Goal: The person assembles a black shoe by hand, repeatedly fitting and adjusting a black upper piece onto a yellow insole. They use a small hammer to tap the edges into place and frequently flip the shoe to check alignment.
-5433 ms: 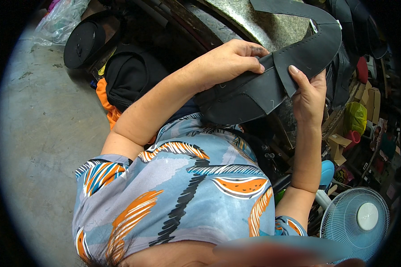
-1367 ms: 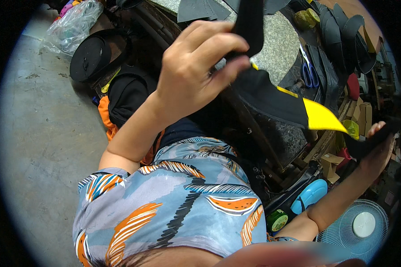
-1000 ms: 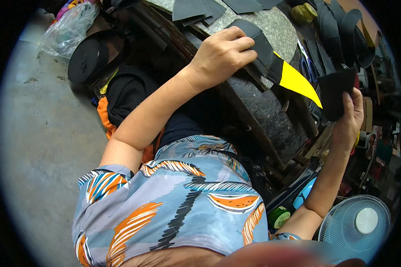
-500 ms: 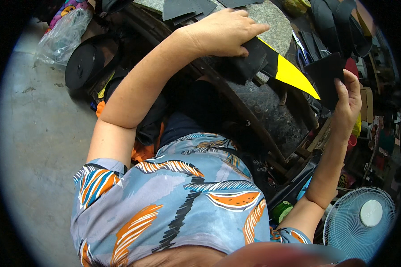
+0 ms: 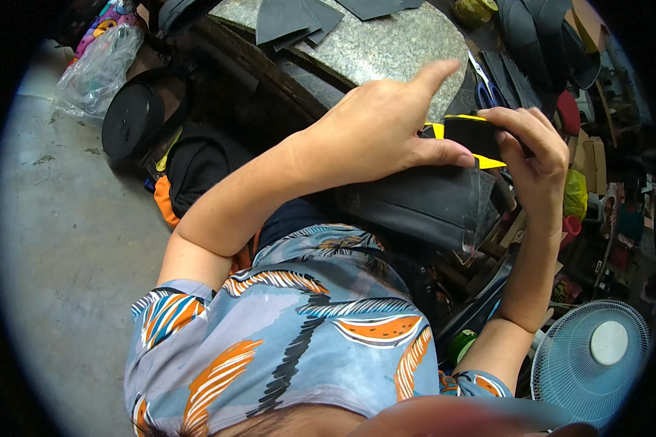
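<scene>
My right hand (image 5: 536, 149) pinches a small dark, curved piece with a yellow edge (image 5: 474, 135) between thumb and fingers. Close beside it, my left hand (image 5: 375, 135) has its index finger stretched outward and its thumb laid across a black-and-yellow flat piece (image 5: 491, 162). The left hand's other fingers are hidden beneath. Below both hands a wide black sheet-like surface (image 5: 423, 204) spreads above my lap; whether it joins the piece in my left hand is not clear.
A speckled stone slab (image 5: 393, 47) bears black cut pieces (image 5: 295, 22). Blue-handled scissors (image 5: 486, 87) lie to its right, near black strips (image 5: 517, 76). A black roll (image 5: 133, 124) and a clear plastic bag (image 5: 106, 69) are at left. A fan (image 5: 590, 364) stands lower right.
Both hands have come closer together. My left hand has moved right and down, and my right hand left. The dark piece in my right hand has turned and now meets the yellow part.
</scene>
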Motion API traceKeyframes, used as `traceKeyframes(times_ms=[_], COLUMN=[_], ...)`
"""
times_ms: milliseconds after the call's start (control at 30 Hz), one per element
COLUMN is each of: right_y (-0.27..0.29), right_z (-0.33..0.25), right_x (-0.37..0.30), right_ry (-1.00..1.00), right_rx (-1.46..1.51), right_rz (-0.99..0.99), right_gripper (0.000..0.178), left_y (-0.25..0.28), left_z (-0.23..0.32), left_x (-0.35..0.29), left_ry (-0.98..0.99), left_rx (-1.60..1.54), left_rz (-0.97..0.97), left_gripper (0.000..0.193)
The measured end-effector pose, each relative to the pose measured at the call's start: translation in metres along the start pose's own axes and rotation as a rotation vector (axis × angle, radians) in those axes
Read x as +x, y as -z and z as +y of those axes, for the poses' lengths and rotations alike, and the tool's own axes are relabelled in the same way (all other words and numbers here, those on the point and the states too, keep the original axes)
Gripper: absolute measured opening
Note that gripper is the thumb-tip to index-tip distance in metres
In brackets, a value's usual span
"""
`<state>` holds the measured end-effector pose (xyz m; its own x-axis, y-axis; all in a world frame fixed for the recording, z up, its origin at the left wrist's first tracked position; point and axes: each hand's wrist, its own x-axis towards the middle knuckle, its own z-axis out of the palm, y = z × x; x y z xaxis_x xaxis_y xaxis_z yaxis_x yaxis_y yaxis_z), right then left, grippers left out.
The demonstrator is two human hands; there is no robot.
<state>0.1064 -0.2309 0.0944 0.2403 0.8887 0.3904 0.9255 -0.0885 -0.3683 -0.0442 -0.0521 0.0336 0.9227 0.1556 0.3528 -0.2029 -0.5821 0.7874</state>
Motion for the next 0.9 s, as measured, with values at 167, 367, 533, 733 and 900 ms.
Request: traceKeyframes(times_ms=[167, 367, 533, 733, 900], right_y=[0.002, -0.023, -0.07, -0.096, -0.08], right_z=[-0.002, -0.007, -0.028, -0.032, -0.018], right_x=[0.012, -0.012, -0.053, -0.058, -0.049], right_ry=[0.308, -0.06, -0.501, -0.42, -0.527], right_rx=[-0.438, 0.126, 0.565, 0.691, 0.7], right_rz=[0.192, 0.358, 0.09, 0.173, 0.31], right_gripper=[0.037, 0.065, 0.124, 0.137, 0.099], left_y=[-0.007, -0.017, -0.038, -0.077, -0.068], left_z=[-0.014, -0.018, -0.021, -0.023, -0.034], left_x=[0.011, 0.001, 0.002, 0.002, 0.003], left_ry=[0.077, 0.416, 0.534, 0.481, 0.544], left_rx=[-0.33, -1.216, -1.296, -1.303, -1.304], left_rz=[0.056, 0.554, 0.718, 0.752, 0.747], left_gripper=[0.032, 0.033, 0.05, 0.047, 0.038])
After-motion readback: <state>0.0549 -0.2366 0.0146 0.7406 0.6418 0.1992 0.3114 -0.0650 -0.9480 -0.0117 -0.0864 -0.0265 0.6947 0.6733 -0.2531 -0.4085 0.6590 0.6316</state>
